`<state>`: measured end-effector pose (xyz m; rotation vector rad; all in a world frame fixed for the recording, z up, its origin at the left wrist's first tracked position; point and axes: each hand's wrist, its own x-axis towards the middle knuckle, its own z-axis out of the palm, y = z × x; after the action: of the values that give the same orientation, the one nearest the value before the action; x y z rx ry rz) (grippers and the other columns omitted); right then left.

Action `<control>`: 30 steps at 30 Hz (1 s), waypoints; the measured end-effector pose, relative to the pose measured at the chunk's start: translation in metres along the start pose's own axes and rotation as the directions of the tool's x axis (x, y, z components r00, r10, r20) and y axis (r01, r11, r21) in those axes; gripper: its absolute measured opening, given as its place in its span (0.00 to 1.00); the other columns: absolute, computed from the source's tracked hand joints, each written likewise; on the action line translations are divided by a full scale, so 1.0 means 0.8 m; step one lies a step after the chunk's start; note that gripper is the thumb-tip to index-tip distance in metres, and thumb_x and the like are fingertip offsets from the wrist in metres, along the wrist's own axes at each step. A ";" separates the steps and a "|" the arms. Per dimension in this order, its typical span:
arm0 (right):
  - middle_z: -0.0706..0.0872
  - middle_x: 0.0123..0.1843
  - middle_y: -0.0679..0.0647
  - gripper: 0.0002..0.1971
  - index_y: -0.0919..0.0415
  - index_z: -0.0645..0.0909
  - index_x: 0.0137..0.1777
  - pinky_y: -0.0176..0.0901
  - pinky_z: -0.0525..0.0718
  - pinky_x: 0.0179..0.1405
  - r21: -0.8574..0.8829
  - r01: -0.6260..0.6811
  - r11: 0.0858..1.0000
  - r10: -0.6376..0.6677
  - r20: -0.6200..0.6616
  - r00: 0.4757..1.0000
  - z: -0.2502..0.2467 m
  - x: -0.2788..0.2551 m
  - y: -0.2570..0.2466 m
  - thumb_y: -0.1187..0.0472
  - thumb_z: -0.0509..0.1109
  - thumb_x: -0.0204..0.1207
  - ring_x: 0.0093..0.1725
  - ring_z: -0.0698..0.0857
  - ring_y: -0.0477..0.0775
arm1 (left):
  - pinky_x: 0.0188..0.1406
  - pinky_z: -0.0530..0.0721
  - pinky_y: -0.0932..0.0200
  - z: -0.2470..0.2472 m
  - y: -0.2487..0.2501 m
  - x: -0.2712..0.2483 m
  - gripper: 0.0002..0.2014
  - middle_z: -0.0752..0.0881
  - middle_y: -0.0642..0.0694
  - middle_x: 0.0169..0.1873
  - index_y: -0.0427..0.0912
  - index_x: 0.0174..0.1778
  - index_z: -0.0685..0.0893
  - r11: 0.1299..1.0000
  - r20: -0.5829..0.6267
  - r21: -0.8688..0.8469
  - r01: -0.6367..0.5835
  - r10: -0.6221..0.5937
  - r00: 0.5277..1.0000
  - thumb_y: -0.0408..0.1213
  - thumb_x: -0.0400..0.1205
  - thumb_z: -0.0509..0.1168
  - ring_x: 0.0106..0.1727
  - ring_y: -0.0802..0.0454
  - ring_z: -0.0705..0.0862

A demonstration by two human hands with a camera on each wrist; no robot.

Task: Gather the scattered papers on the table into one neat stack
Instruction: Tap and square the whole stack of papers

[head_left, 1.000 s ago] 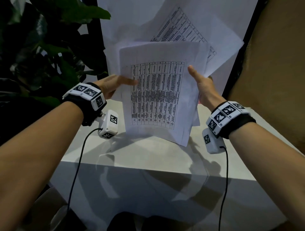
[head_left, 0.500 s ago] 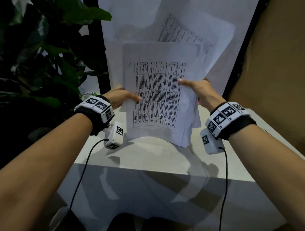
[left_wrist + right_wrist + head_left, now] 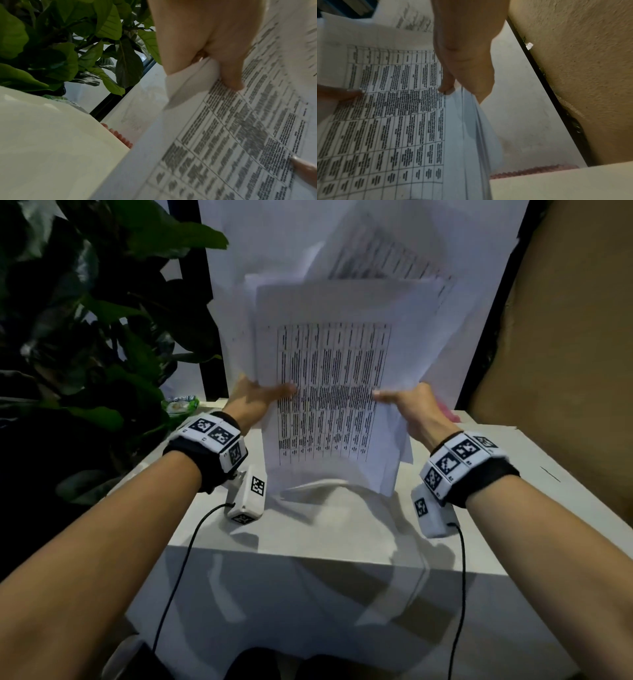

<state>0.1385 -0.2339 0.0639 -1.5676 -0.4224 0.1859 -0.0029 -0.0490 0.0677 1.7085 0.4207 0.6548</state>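
Note:
A loose bundle of white papers (image 3: 329,392) with printed tables stands upright over the white table (image 3: 325,529), its lower edge at or just above the top. My left hand (image 3: 255,397) pinches its left edge, thumb on the front sheet. On the right edge my right hand (image 3: 411,402) does the same. Sheets at the back fan out unevenly at the top and are blurred. In the left wrist view the left thumb (image 3: 231,75) presses on the printed papers (image 3: 223,135). The right wrist view has the right hand (image 3: 453,83) pinching the papers (image 3: 399,115) at their edge.
A large leafy plant (image 3: 85,320) stands close on the left. A brown wall (image 3: 565,354) rises on the right. Something pink (image 3: 448,412) lies on the table behind the papers. A small green-and-white packet (image 3: 180,404) sits at the table's back left corner.
Both hands have come down with the papers, and the bundle's lower edge has dropped toward the table. The thumbs now sit lower on the front sheet, and the rear sheets have shifted.

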 end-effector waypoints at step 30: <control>0.80 0.49 0.55 0.15 0.70 0.76 0.64 0.26 0.78 0.30 -0.184 0.173 0.968 -0.192 -0.089 0.977 0.035 -0.020 0.001 0.72 0.65 0.77 0.48 0.80 0.54 | 0.77 0.71 0.42 0.040 0.007 -0.007 0.44 0.74 0.37 0.74 0.31 0.77 0.65 0.982 -0.132 -0.186 -0.037 0.012 0.991 0.62 0.74 0.63 0.75 0.42 0.73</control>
<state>0.1133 -0.2142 0.0596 -1.6922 -0.5076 -0.0790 0.0128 -0.0783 0.0675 1.4989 0.4166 0.8024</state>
